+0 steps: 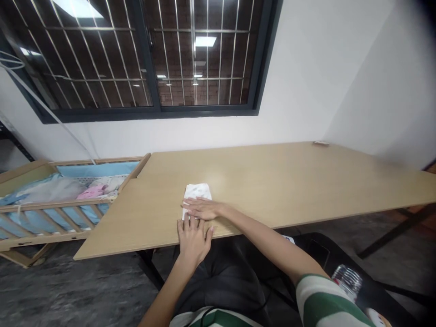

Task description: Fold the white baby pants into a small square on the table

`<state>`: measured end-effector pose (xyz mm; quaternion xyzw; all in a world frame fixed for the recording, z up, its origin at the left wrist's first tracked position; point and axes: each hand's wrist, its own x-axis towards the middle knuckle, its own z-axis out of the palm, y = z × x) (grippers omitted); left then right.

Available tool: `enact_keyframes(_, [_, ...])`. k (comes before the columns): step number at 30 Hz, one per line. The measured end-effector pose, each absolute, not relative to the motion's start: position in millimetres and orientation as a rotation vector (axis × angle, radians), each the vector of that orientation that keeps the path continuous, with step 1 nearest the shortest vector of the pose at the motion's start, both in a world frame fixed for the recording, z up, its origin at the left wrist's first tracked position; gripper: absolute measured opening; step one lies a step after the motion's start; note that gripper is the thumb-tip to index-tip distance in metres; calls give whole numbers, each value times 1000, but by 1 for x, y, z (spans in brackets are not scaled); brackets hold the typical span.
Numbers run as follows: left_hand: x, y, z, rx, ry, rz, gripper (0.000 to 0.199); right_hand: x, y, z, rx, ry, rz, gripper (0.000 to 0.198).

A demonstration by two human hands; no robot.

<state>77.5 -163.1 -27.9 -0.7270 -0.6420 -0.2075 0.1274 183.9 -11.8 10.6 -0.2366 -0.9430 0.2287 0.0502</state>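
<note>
A small white folded cloth [197, 190] with a faint print lies flat on the wooden table [259, 181], near its front edge. Across the cloth's middle rests my right hand [201, 208], palm down, its fingers stretched out to the left. Just below it, my left hand [193, 240] is flat at the table's front edge, fingers pointing away from me. Its fingertips reach the cloth's near end, close under the right hand. Both hands are open and grip nothing. They hide the near part of the cloth.
To the left of the table stands a wooden crib [78, 211] with blue lining and a pink cloth [91, 191] inside. A small flat object [320, 143] lies at the table's back corner. On a black seat at lower right are a phone [318, 252] and a clear plastic container [347, 280].
</note>
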Motion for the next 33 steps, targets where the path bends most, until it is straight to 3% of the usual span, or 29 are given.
enact_keyframes(10, [77,-161,-33,-2112,-1885,-646,56,188,71,5,-1001,-2862,375,60])
enact_keyframes(18, [72,-159,-30,-2131,-1835,-609,55,188,61,9,-936,-2768,155,58])
enact_keyframes(22, [36,-140,-25,-2294,-1788,-669,39,205,28,21,-895,-2512,19,46])
enact_keyframes(26, [-6,-116,-21,-2529,-1611,-776,26,231,-14,29,-920,-2528,279,38])
enact_keyframes(33, [-14,-119,-23,-2557,-1539,-903,30,261,-93,33,-1005,-2692,550,81])
